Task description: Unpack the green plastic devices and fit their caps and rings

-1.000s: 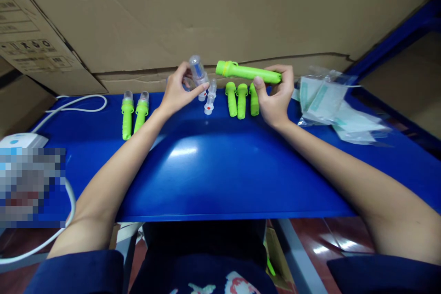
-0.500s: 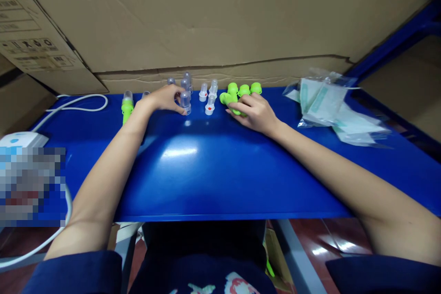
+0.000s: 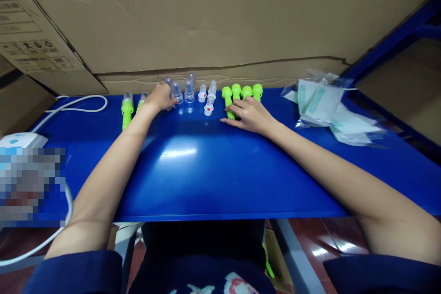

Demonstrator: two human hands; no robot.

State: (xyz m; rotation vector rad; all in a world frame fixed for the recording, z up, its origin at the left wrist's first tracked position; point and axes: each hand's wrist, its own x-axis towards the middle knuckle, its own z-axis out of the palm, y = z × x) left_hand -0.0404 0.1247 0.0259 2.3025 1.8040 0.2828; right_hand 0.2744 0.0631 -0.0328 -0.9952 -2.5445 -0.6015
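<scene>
My left hand has its fingers curled at the left side of a clear domed plastic cap. Its fingertips are partly hidden. More clear caps stand close by. To their right are several small clear-domed pieces with white bases, some showing a red dot. My right hand lies over a row of bright green flashlight-shaped bodies. Its thumb and forefinger are around the lower end of the leftmost green body; the hand covers the lower parts of the others.
Two green pieces with clear tops lie left of my left forearm. Plastic bags with pale contents lie at the right. A white cable and white power strip are at the left. Cardboard walls the back of the blue table.
My left hand has moved slightly left and back, and the front clear cap now stands in line with the others. The tilted green body under my right hand now lies straight beside the rest.
</scene>
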